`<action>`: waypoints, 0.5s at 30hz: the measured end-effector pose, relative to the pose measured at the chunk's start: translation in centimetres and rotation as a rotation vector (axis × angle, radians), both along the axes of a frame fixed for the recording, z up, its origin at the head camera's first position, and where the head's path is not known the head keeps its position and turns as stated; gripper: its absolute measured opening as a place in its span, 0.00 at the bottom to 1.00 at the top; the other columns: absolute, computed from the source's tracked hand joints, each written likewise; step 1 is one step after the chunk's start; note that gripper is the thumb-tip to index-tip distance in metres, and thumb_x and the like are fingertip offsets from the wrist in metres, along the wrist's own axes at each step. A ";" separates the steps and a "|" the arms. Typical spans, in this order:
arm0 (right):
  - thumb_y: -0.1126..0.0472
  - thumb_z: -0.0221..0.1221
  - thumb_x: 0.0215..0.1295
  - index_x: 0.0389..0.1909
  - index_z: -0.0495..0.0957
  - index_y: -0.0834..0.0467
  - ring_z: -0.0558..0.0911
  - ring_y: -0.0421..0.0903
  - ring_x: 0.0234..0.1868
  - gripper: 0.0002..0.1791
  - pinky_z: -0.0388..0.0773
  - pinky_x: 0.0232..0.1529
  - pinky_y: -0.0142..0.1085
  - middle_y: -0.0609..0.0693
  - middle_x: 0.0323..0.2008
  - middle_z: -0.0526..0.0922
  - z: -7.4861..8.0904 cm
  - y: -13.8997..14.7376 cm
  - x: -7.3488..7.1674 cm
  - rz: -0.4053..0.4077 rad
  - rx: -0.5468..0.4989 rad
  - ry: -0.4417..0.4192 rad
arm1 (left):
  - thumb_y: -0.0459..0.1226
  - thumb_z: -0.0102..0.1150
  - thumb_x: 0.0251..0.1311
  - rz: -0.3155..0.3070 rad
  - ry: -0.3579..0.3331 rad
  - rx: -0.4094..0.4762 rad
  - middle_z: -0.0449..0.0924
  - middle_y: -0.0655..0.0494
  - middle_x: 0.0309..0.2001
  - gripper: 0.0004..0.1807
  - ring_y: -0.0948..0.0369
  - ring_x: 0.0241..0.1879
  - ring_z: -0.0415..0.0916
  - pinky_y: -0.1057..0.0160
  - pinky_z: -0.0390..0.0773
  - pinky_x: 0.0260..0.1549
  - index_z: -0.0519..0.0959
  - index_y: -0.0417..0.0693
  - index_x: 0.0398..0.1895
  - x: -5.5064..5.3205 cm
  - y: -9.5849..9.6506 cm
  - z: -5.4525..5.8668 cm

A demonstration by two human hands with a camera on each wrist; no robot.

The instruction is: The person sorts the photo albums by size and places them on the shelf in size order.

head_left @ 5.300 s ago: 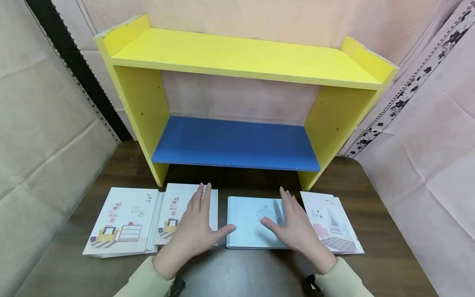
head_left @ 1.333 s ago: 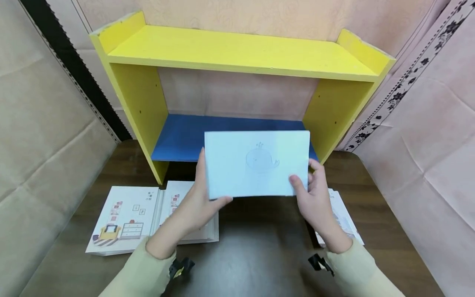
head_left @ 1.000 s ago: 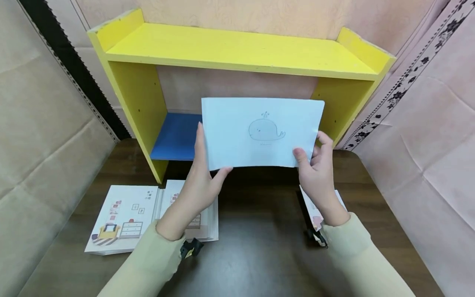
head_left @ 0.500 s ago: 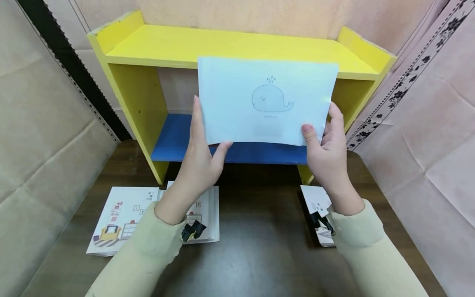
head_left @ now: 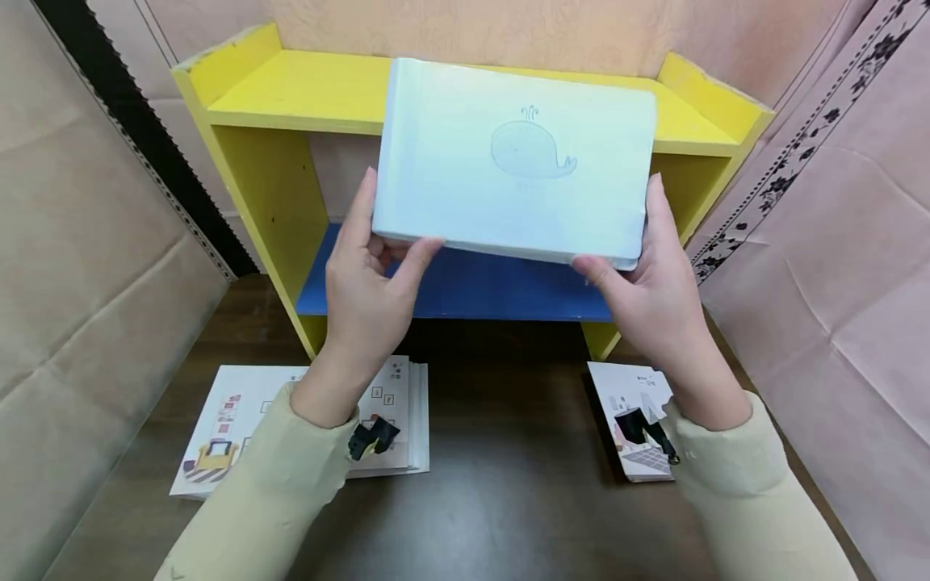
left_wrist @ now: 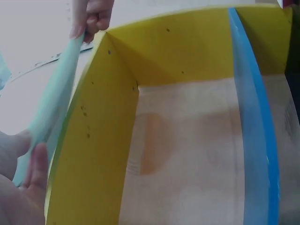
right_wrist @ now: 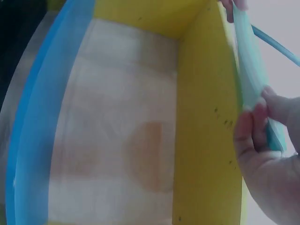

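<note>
A light-blue book with a whale drawn on its cover is held up at the yellow top shelf, slightly tilted. My left hand grips its lower left corner, thumb on the front edge and fingers beneath. At the lower right corner my right hand grips it the same way. The left wrist view shows the book edge-on beside the top board, pinched by the left hand. In the right wrist view, the right hand has thumb and fingers on either side of the book.
The yellow bookcase has a blue lower shelf. White books with furniture pictures lie at the left of the brown table, partly behind the left arm. Another white booklet pile lies at the right. Pale cloth hangs on both sides.
Both hands have lifted the light-blue book from the table, past the blue shelf, up to the top shelf. It has tipped flatter since half a second ago.
</note>
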State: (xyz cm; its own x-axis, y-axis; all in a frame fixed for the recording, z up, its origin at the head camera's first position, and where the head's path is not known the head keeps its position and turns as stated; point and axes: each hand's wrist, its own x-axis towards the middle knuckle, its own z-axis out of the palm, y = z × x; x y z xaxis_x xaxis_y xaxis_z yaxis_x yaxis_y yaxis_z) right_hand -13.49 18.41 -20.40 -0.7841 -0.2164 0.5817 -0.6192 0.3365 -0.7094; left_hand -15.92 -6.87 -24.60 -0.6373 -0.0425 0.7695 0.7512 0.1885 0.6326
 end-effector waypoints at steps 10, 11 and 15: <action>0.68 0.63 0.62 0.67 0.64 0.62 0.73 0.54 0.36 0.32 0.76 0.35 0.31 0.63 0.48 0.74 2.2 -0.4 -1.9 0.098 -0.337 -0.040 | 0.24 0.60 0.60 -0.070 0.049 0.238 0.72 0.43 0.57 0.35 0.54 0.48 0.79 0.58 0.79 0.46 0.57 0.28 0.69 0.1 1.3 4.3; 0.67 0.63 0.62 0.67 0.64 0.62 0.73 0.54 0.35 0.32 0.77 0.35 0.31 0.63 0.48 0.75 2.4 -0.4 -2.2 0.097 -0.356 -0.056 | 0.25 0.59 0.61 -0.064 0.039 0.230 0.72 0.43 0.56 0.34 0.54 0.47 0.79 0.59 0.79 0.46 0.57 0.28 0.69 -0.1 1.2 4.6; 0.64 0.63 0.63 0.61 0.69 0.64 0.73 0.53 0.28 0.26 0.75 0.32 0.33 0.62 0.39 0.76 3.2 -0.4 -3.8 0.099 -0.382 -0.072 | 0.33 0.59 0.64 0.036 0.003 0.105 0.68 0.46 0.56 0.35 0.58 0.41 0.76 0.64 0.78 0.43 0.56 0.33 0.70 -1.7 0.6 5.4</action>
State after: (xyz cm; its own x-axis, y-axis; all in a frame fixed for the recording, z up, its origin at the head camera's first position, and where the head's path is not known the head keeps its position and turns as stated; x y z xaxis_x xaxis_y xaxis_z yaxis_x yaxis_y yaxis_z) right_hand -17.25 18.06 -17.25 -0.8121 -0.0717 0.5792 -0.5794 -0.0192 -0.8148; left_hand -17.58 -6.24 -19.22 -0.6318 -0.1464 0.7612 0.7467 0.1483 0.6484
